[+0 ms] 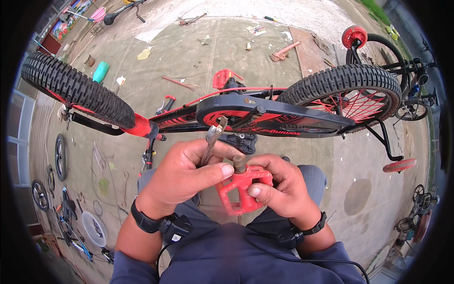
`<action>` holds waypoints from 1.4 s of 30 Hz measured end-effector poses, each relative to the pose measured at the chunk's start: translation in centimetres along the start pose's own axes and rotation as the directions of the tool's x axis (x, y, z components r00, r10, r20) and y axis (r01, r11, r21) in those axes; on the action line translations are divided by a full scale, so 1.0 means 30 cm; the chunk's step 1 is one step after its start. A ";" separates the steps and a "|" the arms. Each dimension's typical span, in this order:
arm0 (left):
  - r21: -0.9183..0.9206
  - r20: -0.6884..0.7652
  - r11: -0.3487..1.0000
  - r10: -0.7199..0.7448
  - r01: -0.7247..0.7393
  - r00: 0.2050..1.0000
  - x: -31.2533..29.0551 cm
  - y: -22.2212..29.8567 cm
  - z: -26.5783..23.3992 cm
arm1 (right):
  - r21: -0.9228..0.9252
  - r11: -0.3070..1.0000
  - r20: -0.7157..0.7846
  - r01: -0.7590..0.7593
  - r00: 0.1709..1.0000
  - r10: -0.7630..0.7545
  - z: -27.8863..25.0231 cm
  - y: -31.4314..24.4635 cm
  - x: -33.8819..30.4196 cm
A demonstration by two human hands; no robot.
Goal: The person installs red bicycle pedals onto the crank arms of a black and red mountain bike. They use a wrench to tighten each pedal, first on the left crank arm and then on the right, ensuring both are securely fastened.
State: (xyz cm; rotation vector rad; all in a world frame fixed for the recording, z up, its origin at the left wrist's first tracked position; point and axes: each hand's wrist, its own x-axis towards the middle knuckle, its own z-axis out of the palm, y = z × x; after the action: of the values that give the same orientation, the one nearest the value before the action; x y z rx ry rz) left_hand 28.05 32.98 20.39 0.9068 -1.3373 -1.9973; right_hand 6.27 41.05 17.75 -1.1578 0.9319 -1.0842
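My left hand (182,175) is closed around a metal wrench (213,137), its jaw end pointing up past my fingers. In my right hand (288,189) is a red bicycle pedal (244,189), gripped at its right side with the thumb on the frame. The pedal's short metal axle stub (239,163) points up, close to my left thumb and fingertips. Beyond my hands a black and red bicycle lies with its chain guard (302,118) facing me. A crank arm (255,113) sticks out there, while another red pedal (226,78) is fitted on the far side.
The knobbly front tyre (75,85) extends left, the rear tyre (345,83) right. Two red training wheels (399,165) stick out at the right. A green bottle (100,72), scraps and a red pipe wrench (283,51) lie on the ground. More bicycles stand around the edges.
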 end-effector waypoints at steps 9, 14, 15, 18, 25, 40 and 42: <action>-0.035 0.048 0.999 -0.037 0.039 0.998 -0.009 0.017 0.010 | 0.320 0.921 0.176 -0.223 0.969 0.174 -0.019 0.022 0.002; -0.080 0.115 0.994 -0.071 0.080 0.991 -0.011 0.026 0.015 | 0.368 0.900 0.201 -0.235 0.965 0.169 -0.021 0.044 0.000; -0.091 0.122 0.992 -0.076 0.088 0.990 -0.012 0.027 0.015 | 0.376 0.895 0.205 -0.239 0.964 0.171 -0.020 0.046 0.000; -0.110 0.126 0.989 -0.084 0.098 0.988 -0.011 0.024 0.017 | 0.385 0.888 0.225 -0.254 0.958 0.176 -0.027 0.054 -0.003; -0.123 0.091 0.988 -0.087 0.098 0.992 -0.005 0.003 0.018 | 0.358 0.896 0.232 -0.263 0.954 0.187 -0.025 0.036 -0.001; -0.154 0.091 0.984 -0.076 0.090 0.993 -0.005 -0.034 0.003 | 0.339 0.908 0.237 -0.245 0.957 0.170 -0.027 0.037 -0.007; -0.178 0.089 0.979 -0.080 0.095 0.993 -0.004 -0.036 0.012 | 0.352 0.905 0.225 -0.237 0.960 0.164 -0.027 0.037 -0.008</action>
State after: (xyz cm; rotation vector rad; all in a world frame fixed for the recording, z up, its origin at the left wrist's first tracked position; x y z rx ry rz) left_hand 27.75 33.62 19.50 0.8196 -1.1514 -2.2046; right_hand 5.63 41.17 16.53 -0.8098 0.6405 -0.9152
